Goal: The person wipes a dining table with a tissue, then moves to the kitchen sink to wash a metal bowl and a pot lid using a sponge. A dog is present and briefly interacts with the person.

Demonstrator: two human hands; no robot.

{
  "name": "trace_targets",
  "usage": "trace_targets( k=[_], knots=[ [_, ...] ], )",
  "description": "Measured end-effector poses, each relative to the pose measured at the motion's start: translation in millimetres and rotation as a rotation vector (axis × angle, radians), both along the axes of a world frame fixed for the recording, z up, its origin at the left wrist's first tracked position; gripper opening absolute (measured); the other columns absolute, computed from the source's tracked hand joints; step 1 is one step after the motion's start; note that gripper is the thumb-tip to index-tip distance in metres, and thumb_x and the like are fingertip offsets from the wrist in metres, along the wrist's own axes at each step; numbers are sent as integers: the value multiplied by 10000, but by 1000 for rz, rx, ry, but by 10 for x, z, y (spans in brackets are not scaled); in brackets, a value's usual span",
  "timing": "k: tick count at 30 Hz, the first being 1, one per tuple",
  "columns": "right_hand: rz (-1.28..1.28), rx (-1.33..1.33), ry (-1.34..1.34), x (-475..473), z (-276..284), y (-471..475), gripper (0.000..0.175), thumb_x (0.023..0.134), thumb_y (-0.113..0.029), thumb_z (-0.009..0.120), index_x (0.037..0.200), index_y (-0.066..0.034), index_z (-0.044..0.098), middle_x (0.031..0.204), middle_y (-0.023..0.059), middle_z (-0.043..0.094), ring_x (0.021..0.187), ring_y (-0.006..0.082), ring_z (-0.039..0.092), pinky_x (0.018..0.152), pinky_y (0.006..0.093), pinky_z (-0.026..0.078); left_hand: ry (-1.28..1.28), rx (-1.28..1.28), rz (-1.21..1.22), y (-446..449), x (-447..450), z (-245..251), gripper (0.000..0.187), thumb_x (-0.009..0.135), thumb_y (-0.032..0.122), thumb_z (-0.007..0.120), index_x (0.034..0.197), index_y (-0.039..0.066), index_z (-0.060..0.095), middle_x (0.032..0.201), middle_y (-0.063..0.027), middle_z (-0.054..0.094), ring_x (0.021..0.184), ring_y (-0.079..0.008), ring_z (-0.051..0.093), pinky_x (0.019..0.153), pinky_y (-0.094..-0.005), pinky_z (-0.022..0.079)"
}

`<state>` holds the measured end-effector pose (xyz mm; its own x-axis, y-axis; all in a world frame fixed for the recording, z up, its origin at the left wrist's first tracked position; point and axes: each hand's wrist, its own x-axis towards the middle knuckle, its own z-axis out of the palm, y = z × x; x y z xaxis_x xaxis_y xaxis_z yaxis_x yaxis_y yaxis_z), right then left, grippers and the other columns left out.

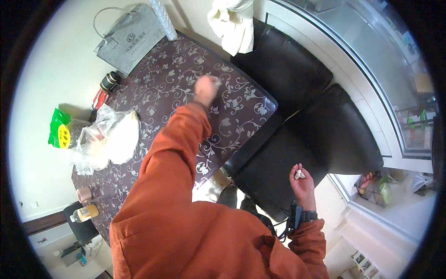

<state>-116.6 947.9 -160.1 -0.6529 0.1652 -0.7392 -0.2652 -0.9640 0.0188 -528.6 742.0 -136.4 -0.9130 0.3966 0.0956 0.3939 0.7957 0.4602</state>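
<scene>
My left hand (pixel 205 90) is stretched out over the far part of a table (pixel 188 69) with a dark, floral-patterned cover. It looks blurred, with a small whitish piece (pixel 217 82), perhaps tissue, at its fingers. To the right, my right hand (pixel 302 185) is palm up above a black leather-like seat (pixel 275 164). In its curled fingers rests a small crumpled white piece (pixel 299 174), which looks like tissue. The tabletop's rounded corner lies between my two hands.
Along the wall are a grey paper bag (pixel 132 40), bubble wrap roll (pixel 163 19), black-lidded jar (pixel 109 82), green packet (pixel 59 129) and clear plastic bags (pixel 94 139). A pink cup (pixel 83 194) and juice bottle (pixel 85 213) stand nearer. White cloth (pixel 235 26) hangs above the seat.
</scene>
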Motion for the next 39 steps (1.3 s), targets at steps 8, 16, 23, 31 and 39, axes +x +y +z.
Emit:
trace_targets(
  k=[8,16,23,31,39],
  knots=[
    [44,-38,-23,-258,16,-166,180,867,-61,489,1019,32,515,976,136,545,907,231,544,814,332,483,-40,50,-709,810,1791,-326,103,715,131,561,715,51,625,737,-178,582,707,-346,571,639,-409,458],
    [-104,98,-31,217,340,0,157,881,-67,471,1008,12,518,955,132,545,887,225,545,796,324,490,-23,65,-45,-92,-30,-64,143,743,108,602,858,108,688,818,-95,662,738,-222,641,685,-297,494],
    [-213,67,-115,476,362,-162,165,885,-68,458,1013,16,520,926,131,549,853,224,554,771,328,498,87,-19,-583,1021,1163,-365,180,677,45,576,828,86,663,803,-142,613,750,-301,593,690,-356,476],
    [-244,177,22,673,563,-106,182,874,-78,486,1010,43,499,945,143,528,868,226,545,778,305,500,-2055,1097,-185,1274,2696,131,296,842,34,536,1135,38,493,1052,-92,552,893,-165,566,705,-205,507],
    [-328,171,48,1576,467,199,172,884,-82,454,1001,21,526,973,145,548,898,242,550,811,330,483,-2203,1063,-431,1703,3530,519,294,842,25,516,1133,32,475,1053,-101,546,858,-157,531,648,-211,484]
  ],
)
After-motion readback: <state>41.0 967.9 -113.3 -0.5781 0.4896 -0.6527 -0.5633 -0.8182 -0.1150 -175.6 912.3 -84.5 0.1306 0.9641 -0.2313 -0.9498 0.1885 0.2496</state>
